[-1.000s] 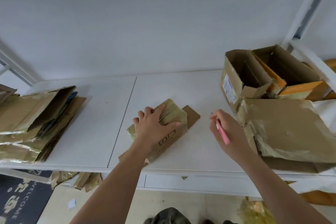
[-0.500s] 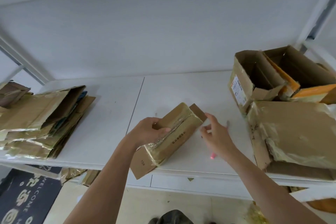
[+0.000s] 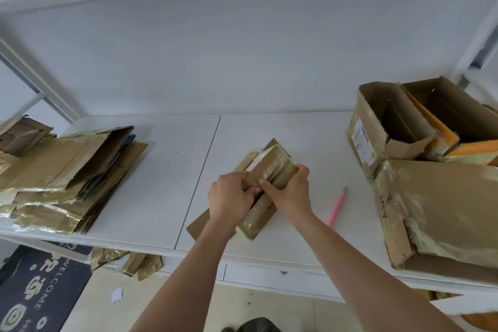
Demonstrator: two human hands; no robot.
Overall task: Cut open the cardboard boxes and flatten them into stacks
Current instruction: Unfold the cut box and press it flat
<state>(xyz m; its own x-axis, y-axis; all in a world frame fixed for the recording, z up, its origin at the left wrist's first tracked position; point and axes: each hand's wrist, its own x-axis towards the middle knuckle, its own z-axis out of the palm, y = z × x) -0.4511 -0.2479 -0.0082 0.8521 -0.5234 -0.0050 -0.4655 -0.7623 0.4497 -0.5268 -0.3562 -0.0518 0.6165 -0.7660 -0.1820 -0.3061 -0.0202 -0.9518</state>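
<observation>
Both hands, left hand (image 3: 229, 201) and right hand (image 3: 289, 191), clamp the small taped box (image 3: 272, 167); doormat (image 3: 35, 294) reads "WELCOME".

I see a white table (image 3: 151, 186) made of two tops with a thin seam (image 3: 199, 183) running between them. Behind it stands a plain pale wall (image 3: 242, 56) with soft, even light on it. A grey metal bar (image 3: 35, 83) slants down on the left, and another pale frame (image 3: 477, 43) runs up on the right. Under the table I see a beige floor (image 3: 113, 312). A dark mat (image 3: 35, 296) with the word WELCOME lies on the floor at the left. A small white scrap (image 3: 117, 295) lies on the floor beside the mat.
</observation>
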